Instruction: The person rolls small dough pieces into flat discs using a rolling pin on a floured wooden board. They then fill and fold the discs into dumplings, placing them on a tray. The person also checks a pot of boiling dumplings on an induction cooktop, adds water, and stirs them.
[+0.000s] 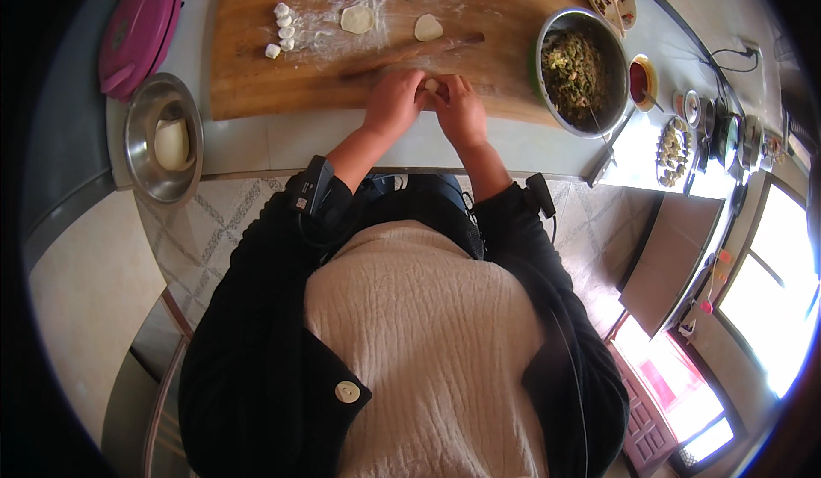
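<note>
Both of my hands meet over the near edge of a floured wooden board (pixel 256 87). Between their fingertips they hold a small piece of dough (pixel 431 85), my left hand (pixel 396 98) from the left and my right hand (pixel 460 109) from the right. A wooden rolling pin (pixel 410 55) lies slantwise just beyond them. Farther back lie flat round dough wrappers (pixel 357 19), and to their left several small floured dough pieces (pixel 284 21). A metal bowl of chopped filling (pixel 574 74) stands at the board's right edge.
At the left, a steel bowl (pixel 133 138) with a dough lump overhangs the counter edge, beside a pink appliance (pixel 138 29). To the right are a patterned plate (pixel 625 10) with a spoon, a bowl of red sauce (pixel 641 83), a tray of dumplings (pixel 673 151) and a knife (pixel 601 167).
</note>
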{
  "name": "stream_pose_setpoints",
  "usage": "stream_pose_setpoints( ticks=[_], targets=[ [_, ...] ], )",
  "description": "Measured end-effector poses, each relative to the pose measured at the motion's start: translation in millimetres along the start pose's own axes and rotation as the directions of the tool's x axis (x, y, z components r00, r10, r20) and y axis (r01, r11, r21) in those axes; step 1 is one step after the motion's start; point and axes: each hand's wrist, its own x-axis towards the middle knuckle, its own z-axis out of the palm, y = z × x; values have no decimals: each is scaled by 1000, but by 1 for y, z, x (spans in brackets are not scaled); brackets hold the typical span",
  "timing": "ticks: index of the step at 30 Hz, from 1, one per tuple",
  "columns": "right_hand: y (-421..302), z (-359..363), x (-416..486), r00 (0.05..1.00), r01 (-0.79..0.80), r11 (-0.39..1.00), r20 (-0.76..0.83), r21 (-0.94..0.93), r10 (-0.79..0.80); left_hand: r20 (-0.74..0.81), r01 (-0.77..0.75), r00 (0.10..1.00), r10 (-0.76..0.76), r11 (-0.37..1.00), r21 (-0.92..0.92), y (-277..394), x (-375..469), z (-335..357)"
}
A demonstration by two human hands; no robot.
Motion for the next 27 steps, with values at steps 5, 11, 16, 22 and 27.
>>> stream_pose_setpoints(
  ticks=[5,11,16,22,27],
  targets=[
    [-19,6,6,991,128,992,-30,-8,-128,-67,17,998,-19,999,-28,-6,-5,-14],
    [-33,-21,34,943,264,929,-132,-258,-305,-117,-25,993,23,1000,-19,1,-6,-29],
    [-40,-14,64,844,503,791,0,-348,-537,-120,-6,993,18,995,102,5,-2,-21],
    [-36,-19,67,831,541,772,73,-333,-551,-175,-10,984,32,992,122,-23,-9,-38],
    [-26,-33,45,889,395,908,-190,-139,-416,-203,60,979,-28,986,158,-47,-14,-56]
  ],
)
